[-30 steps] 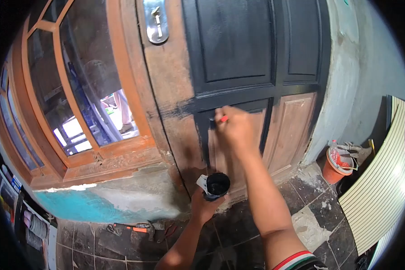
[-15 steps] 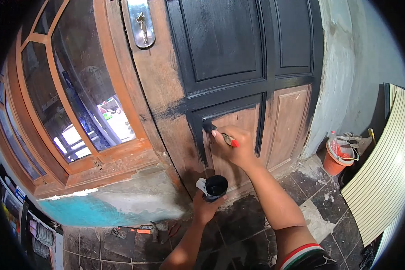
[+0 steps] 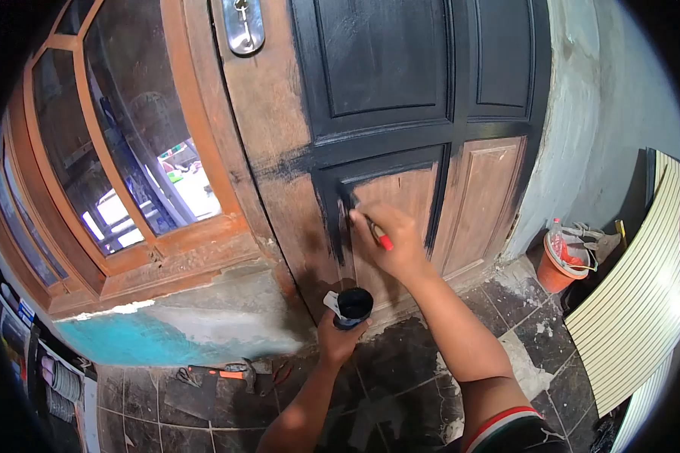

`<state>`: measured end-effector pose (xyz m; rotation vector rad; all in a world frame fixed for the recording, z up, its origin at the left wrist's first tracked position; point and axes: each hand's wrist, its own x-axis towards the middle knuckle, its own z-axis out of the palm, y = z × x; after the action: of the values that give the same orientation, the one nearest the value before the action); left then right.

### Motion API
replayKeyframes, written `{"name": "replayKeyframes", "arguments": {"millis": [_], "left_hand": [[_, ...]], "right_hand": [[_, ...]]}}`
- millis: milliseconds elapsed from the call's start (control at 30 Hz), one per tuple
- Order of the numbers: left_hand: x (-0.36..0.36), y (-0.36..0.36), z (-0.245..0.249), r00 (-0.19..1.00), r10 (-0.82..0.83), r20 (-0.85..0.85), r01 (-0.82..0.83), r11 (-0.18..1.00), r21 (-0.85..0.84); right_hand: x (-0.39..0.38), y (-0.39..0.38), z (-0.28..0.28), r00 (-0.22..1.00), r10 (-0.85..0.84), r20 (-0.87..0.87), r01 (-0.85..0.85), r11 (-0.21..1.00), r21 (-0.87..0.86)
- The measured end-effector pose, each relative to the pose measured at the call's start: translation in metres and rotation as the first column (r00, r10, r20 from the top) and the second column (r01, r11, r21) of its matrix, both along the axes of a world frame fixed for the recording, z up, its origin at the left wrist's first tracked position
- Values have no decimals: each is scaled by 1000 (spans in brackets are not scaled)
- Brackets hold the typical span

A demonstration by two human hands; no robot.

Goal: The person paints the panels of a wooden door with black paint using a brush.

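A wooden door [image 3: 400,200] has black paint over its upper panels and bare wood on the lower ones. My right hand [image 3: 393,240] grips a paintbrush [image 3: 384,241] with a red handle end; its dark bristles touch the left edge of the lower left panel. Below it, my left hand [image 3: 338,336] is wrapped round a cup of black paint [image 3: 355,304], held upright in front of the door's bottom. A white label or flap [image 3: 331,303] shows at the cup's left side.
An orange bucket [image 3: 557,268] with a bottle stands right of the door, beside ribbed panels [image 3: 635,294]. A hammer [image 3: 242,374] and pliers [image 3: 281,372] lie on the tiled floor. An orange-framed window [image 3: 136,151] is at left; a lock plate [image 3: 243,30] is above.
The brush and my right hand have moved slightly down along the panel's left edge. The view has shifted a little, and the cup appears slightly higher and further left.
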<state>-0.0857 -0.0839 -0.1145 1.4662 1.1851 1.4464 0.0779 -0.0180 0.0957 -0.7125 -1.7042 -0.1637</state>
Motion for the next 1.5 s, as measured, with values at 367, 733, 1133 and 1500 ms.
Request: {"name": "replayKeyframes", "arguments": {"millis": [367,733,1133,1500], "left_hand": [[-3,-24,-78,979,179,-97,-186,980,-73],[1,-50,-98,978,26,-206,-64,981,-181],[-24,-37,-143,965,75,-253,-118,980,-160],[-4,-27,-129,971,-24,-239,-28,976,-214]], "right_hand": [[6,24,-163,877,139,459,66,912,-404],[-12,4,-32,995,-20,-96,24,999,42],[50,20,-136,986,120,117,-55,890,-452],[167,36,-145,881,-460,110,469,879,-85]]}}
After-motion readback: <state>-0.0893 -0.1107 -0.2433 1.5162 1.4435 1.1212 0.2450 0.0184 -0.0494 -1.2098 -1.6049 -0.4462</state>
